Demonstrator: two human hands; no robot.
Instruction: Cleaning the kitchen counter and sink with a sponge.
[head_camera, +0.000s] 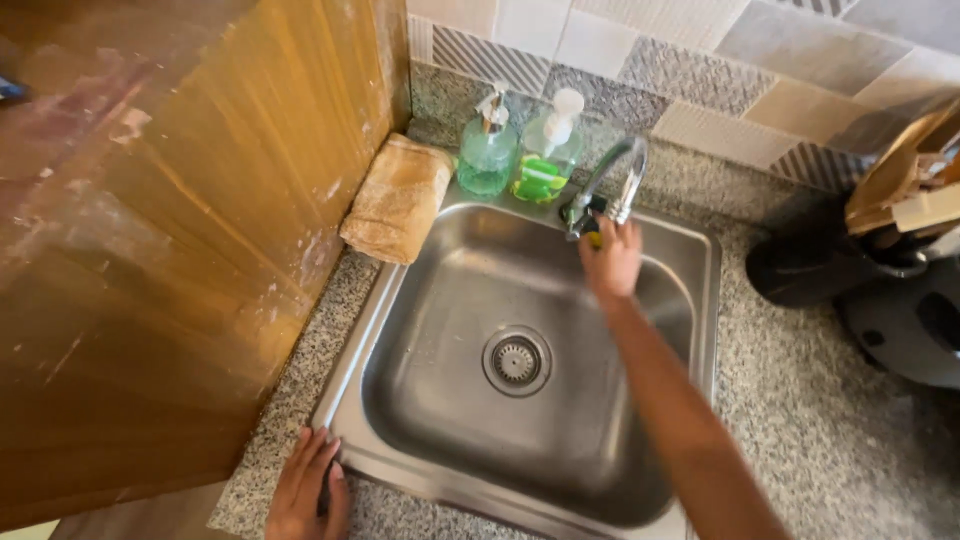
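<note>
left hand (305, 490): wrist cut by bottom edge | faucet (612, 180): base hidden behind right hand (612, 262)

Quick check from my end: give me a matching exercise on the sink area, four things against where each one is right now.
Things:
1. right hand
2. left hand
3. folded cloth
4. drain strainer

Places:
A. on the sink's front left rim
B. at the faucet
C. middle of the sink basin floor
D. on the counter against the wooden panel

Pairs: 1-B, 2-A, 3-D, 4-C
</note>
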